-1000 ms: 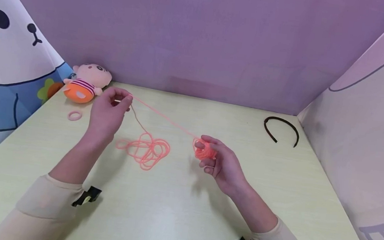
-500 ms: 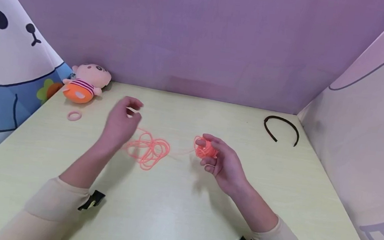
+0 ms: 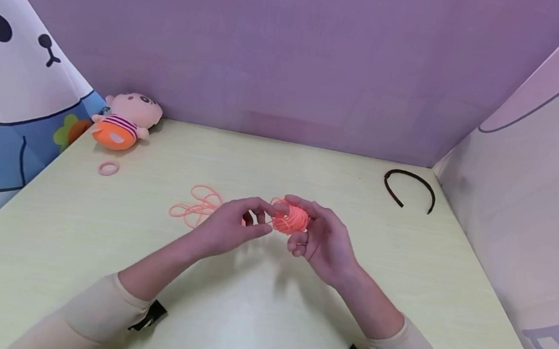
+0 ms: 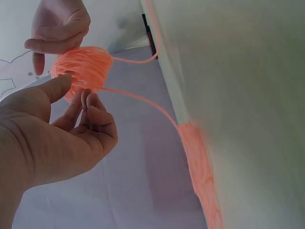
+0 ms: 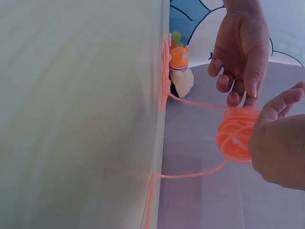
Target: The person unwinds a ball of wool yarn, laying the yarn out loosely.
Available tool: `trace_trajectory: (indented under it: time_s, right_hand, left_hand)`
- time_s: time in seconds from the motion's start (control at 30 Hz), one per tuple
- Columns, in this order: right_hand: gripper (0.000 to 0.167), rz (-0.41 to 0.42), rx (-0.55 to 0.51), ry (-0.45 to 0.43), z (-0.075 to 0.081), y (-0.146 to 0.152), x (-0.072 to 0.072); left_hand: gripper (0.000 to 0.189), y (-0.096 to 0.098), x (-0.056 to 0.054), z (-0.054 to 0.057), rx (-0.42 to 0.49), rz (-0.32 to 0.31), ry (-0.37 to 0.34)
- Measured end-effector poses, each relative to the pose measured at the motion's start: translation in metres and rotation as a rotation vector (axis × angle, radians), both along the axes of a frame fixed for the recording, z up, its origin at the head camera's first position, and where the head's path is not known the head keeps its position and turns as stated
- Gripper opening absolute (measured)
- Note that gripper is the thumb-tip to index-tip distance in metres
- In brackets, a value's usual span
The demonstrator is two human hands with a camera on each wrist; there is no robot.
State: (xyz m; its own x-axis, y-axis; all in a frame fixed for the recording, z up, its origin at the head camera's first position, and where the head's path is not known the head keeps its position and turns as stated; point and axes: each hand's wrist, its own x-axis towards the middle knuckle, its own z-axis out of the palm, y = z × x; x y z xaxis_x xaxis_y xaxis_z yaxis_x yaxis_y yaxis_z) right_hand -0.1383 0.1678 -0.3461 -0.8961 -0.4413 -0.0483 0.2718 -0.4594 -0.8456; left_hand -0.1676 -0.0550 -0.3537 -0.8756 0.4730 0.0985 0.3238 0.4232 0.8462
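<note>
In the head view, my right hand (image 3: 328,245) holds a small ball of coral-pink yarn (image 3: 292,220), its fingers curled around the windings. Close on the ball's left side is my left hand (image 3: 230,225), thumb and index finger bent toward it with a gap between them. Loose yarn loops (image 3: 200,210) lie on the table, partly hidden behind the left hand. The left wrist view shows one strand (image 4: 138,97) running from the ball to the loose pile (image 4: 195,157). Another strand hangs from the ball in the right wrist view, by the table edge.
A plush toy (image 3: 127,119) in a striped top sits at the table's back left, with a pink ring (image 3: 108,168) in front of it. At the back right lies a dark headband (image 3: 406,172). A purple backdrop (image 3: 289,59) rises behind the table (image 3: 247,316).
The left hand let go of the raised strand, came down and moved right to the yarn ball. The right hand stays nearly in place, turning slightly with the ball.
</note>
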Motion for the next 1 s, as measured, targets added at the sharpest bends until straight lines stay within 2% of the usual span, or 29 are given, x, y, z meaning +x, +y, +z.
trace_trajectory:
  time_s: [0.2, 0.33, 0.67, 0.83, 1.0]
  right_hand:
    - [0.049, 0.021, -0.003, 0.021, 0.000, 0.000, 0.001]
    - [0.049, 0.006, 0.003, 0.024, 0.000, 0.001, 0.001]
    - [0.045, -0.055, 0.022, 0.038, -0.001, 0.000, -0.001]
    - [0.042, -0.084, 0.024, 0.035, -0.002, 0.000, -0.001]
    - [0.042, -0.102, 0.042, 0.027, -0.001, 0.001, -0.001]
  left_hand:
    - [0.007, 0.002, 0.001, 0.000, 0.000, -0.013, 0.043]
    - [0.003, -0.003, -0.003, 0.002, -0.001, 0.005, 0.045]
    - [0.005, -0.032, -0.021, 0.012, -0.033, 0.132, 0.014]
    - [0.013, -0.049, -0.031, 0.016, -0.044, 0.190, -0.030]
    - [0.019, -0.062, -0.037, 0.022, -0.049, 0.254, -0.025]
